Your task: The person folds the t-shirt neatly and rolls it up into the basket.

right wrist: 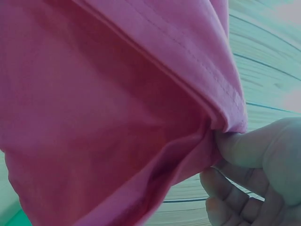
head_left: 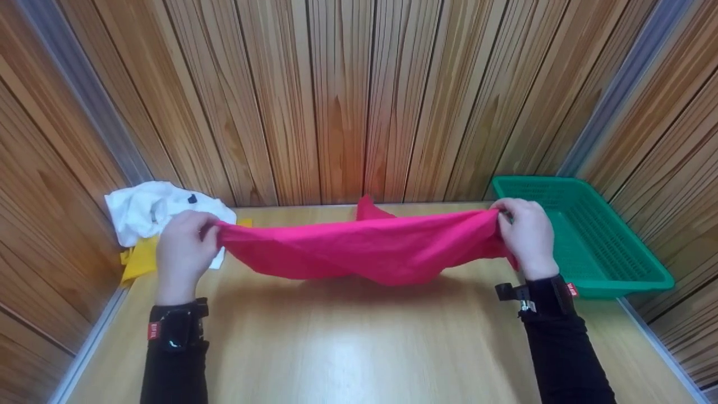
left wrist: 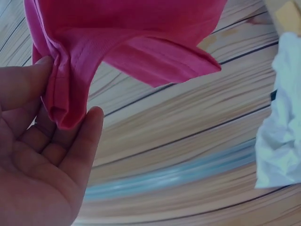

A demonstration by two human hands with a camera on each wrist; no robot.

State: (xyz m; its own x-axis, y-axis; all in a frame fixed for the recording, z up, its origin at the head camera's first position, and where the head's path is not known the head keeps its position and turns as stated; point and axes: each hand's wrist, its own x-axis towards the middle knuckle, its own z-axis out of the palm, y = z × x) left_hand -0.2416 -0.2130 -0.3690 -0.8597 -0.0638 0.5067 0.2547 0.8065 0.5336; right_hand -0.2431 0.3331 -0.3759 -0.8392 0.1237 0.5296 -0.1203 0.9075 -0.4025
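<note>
A bright pink garment (head_left: pixel 359 247) with stitched hems is stretched sideways between both hands over the table, its middle sagging. My left hand (head_left: pixel 188 247) pinches its left end; in the left wrist view, thumb and fingers grip a gathered hem (left wrist: pixel 66 89). The right end is pinched by my right hand (head_left: pixel 527 233). Close up in the right wrist view, the right thumb (right wrist: pixel 244 146) presses a corner beside a stitched edge (right wrist: pixel 188 52), and the fabric hangs open there. Behind the stretched part, a pink point of the cloth (head_left: pixel 370 209) sticks up near the back wall.
At the back left lies a crumpled white cloth (head_left: pixel 140 210) with a small dark mark, over a yellow cloth (head_left: pixel 140 261). A green plastic basket (head_left: pixel 622 289) stands at the right. Wood-panelled walls (head_left: pixel 336 101) enclose the wooden table (head_left: pixel 336 359) at the back and sides.
</note>
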